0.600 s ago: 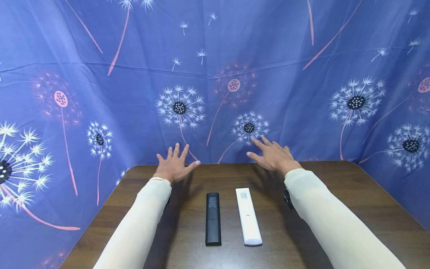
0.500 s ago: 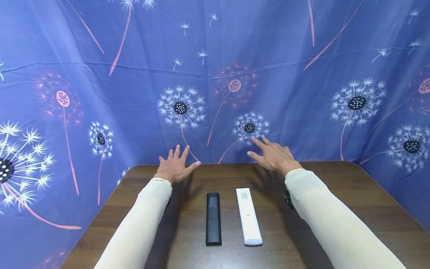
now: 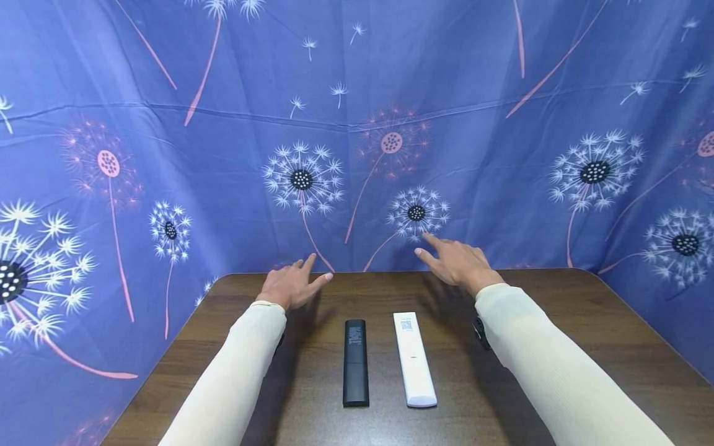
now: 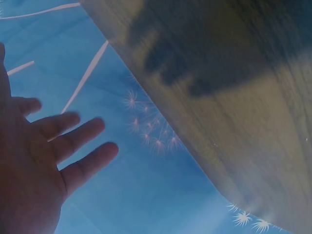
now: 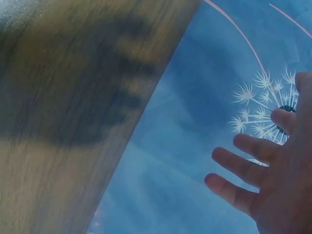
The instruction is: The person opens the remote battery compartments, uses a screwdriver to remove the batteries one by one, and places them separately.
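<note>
Two remote controls lie back side up, side by side on the wooden table. The black remote control (image 3: 356,364) is on the left, the white remote control (image 3: 415,360) on the right and slightly slanted. Beyond and left of the black one, my left hand (image 3: 290,286) hovers over the far part of the table, holding nothing; the left wrist view shows its fingers (image 4: 80,168) spread. My right hand (image 3: 460,265) hovers beyond and right of the white remote, also with nothing in it. In the right wrist view its fingers (image 5: 239,165) are spread apart.
A blue cloth (image 3: 234,155) with a dandelion print hangs behind the table and down both sides. The brown table (image 3: 312,427) has rounded far corners. Both hands cast shadows on the wood.
My left hand's fingers have dipped forward and down, and the right hand's fingers have lowered slightly. Both remotes lie as before; the whole view has shifted a little.
</note>
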A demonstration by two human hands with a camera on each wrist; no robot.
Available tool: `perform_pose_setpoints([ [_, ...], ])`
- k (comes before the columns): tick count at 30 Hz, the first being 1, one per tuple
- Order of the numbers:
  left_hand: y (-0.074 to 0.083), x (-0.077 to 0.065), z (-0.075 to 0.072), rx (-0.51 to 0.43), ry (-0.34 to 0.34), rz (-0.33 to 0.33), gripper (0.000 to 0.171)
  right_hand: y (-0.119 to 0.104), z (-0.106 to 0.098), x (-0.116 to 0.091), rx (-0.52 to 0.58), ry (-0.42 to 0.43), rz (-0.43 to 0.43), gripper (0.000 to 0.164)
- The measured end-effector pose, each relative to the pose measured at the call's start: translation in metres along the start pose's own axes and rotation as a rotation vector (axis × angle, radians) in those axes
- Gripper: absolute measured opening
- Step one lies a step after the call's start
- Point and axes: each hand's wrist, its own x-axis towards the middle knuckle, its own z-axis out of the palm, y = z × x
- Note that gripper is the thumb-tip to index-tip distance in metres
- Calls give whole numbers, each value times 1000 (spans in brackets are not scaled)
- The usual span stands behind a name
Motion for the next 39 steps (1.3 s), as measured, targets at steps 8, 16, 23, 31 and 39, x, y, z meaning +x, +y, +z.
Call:
perform_pose_setpoints([
  [8,3,0,9,57,-2,49,76,4,9,-1,-21,33,13,75],
  [16,14,0,19,46,32,80,72,1,14,-9,-94,43,20,51],
  [23,22,-4,25,88,85,126,62,-10,27,-9,-122,45,-20,38],
  [31,25,-8,36,81,108,133,57,-17,34,-10,-146,48,-46,28],
  [39,31,-17,49,90,178,179,42,-25,41,-18,-159,56,-59,30],
])
